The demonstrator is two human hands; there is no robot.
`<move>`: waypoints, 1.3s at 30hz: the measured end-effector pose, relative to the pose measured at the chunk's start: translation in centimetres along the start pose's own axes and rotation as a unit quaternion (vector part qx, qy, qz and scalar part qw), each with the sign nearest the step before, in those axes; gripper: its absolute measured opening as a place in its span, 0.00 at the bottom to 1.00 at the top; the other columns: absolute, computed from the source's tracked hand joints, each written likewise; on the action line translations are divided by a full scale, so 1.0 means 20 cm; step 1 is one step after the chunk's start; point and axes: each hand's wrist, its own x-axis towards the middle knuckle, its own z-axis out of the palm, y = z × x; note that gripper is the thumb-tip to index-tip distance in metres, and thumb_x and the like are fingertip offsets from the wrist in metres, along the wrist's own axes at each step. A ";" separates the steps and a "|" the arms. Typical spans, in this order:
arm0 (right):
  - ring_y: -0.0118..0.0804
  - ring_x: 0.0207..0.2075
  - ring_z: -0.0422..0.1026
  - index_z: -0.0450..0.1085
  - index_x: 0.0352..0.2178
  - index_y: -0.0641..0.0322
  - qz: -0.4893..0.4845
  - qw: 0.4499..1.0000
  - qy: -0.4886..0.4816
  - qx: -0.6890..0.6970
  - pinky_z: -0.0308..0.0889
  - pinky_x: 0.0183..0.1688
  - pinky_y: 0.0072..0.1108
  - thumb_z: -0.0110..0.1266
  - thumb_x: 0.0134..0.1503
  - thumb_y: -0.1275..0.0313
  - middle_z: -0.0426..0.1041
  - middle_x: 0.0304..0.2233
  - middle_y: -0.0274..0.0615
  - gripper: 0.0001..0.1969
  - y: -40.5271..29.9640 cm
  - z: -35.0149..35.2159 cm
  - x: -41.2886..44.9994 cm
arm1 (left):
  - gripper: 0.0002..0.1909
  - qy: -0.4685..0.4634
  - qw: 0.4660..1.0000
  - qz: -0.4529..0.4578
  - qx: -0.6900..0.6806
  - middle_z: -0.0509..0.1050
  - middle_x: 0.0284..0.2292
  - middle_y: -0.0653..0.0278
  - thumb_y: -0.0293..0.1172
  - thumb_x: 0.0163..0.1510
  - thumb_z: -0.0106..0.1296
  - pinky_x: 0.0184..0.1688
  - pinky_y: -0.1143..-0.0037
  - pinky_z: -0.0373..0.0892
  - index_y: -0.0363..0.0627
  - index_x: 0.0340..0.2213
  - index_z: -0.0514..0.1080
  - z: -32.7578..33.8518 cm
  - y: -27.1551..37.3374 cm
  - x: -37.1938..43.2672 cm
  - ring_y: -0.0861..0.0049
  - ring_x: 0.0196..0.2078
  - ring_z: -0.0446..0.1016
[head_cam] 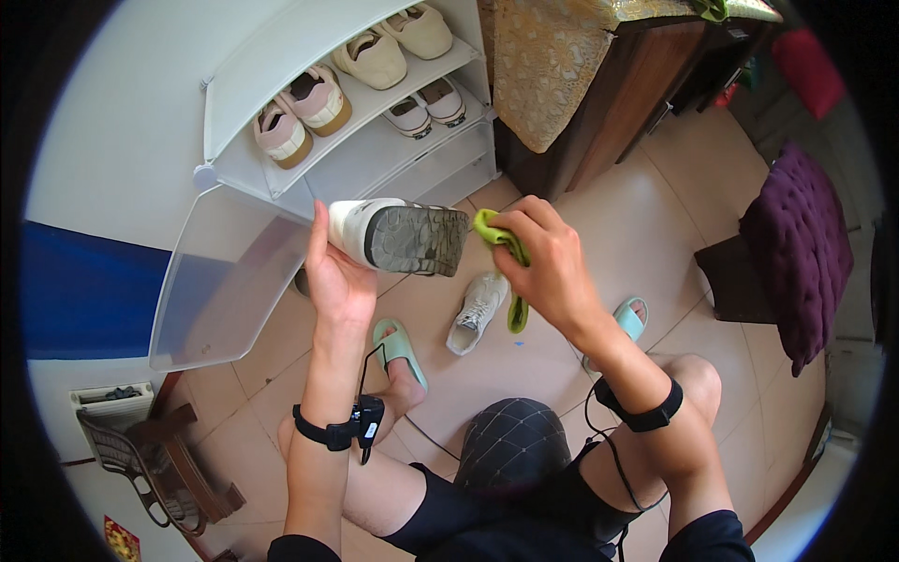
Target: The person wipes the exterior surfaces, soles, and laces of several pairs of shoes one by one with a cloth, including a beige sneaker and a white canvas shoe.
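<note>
A white sneaker [351, 228] rests in my left hand [340, 281], turned so its dark patterned outsole [418, 239] faces to the right. My left thumb lies along the shoe's left end; the other fingers are hidden behind it. My right hand [544, 263] pinches a folded yellow-green cloth [518, 309] just right of the sole, with a small gap between cloth and shoe. Part of the cloth hangs down below the fingers. On the floor beneath, between my feet, stands a second white sneaker [479, 312] with laces.
Ahead is a white shoe cabinet [337, 168] holding several shoes, its translucent door [225, 281] swung out on the left. A wooden cabinet [597, 105] under a gold cloth stands at upper right. To the right is a stool with a purple cushion [797, 253]. Black cables hang by both arms.
</note>
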 end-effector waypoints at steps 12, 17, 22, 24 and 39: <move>0.50 0.44 0.69 0.71 0.35 0.65 -0.020 0.999 -0.024 -0.014 0.68 0.44 0.36 0.56 0.46 0.83 0.68 0.37 0.47 0.12 -0.04 -0.02 0.02 | 0.22 -0.040 0.998 -0.031 -0.028 0.76 0.47 0.62 0.48 0.66 0.45 0.60 0.65 0.63 0.41 0.49 0.69 0.02 -0.06 0.00 0.69 0.53 0.72; 0.51 0.42 0.70 0.72 0.35 0.65 0.018 1.000 -0.016 -0.015 0.69 0.44 0.35 0.57 0.46 0.82 0.70 0.36 0.46 0.12 0.03 -0.02 -0.01 | 0.22 -0.011 1.000 -0.022 -0.020 0.74 0.49 0.61 0.47 0.66 0.44 0.61 0.65 0.63 0.41 0.49 0.68 0.00 -0.07 0.02 0.70 0.55 0.70; 0.50 0.40 0.71 0.74 0.34 0.64 0.052 0.995 0.046 -0.069 0.69 0.42 0.36 0.57 0.47 0.82 0.72 0.35 0.45 0.09 0.08 -0.08 0.03 | 0.22 -0.006 0.998 -0.050 -0.033 0.74 0.50 0.62 0.47 0.65 0.46 0.62 0.66 0.62 0.41 0.50 0.68 -0.02 -0.12 0.04 0.70 0.56 0.70; 0.51 0.39 0.72 0.74 0.33 0.63 0.083 0.991 0.063 -0.082 0.69 0.41 0.37 0.57 0.49 0.80 0.73 0.34 0.45 0.08 0.09 -0.11 0.05 | 0.22 -0.012 0.999 -0.049 -0.017 0.74 0.50 0.61 0.47 0.65 0.48 0.62 0.66 0.62 0.41 0.50 0.68 0.00 -0.13 0.03 0.70 0.56 0.70; 0.54 0.37 0.74 0.77 0.34 0.65 0.143 0.972 0.164 -0.083 0.68 0.41 0.37 0.59 0.50 0.75 0.75 0.33 0.50 0.09 0.27 -0.39 0.14 | 0.23 -0.226 0.959 -0.147 0.083 0.73 0.51 0.52 0.28 0.53 0.58 0.59 0.66 0.66 0.38 0.51 0.69 0.09 -0.29 -0.10 0.63 0.54 0.72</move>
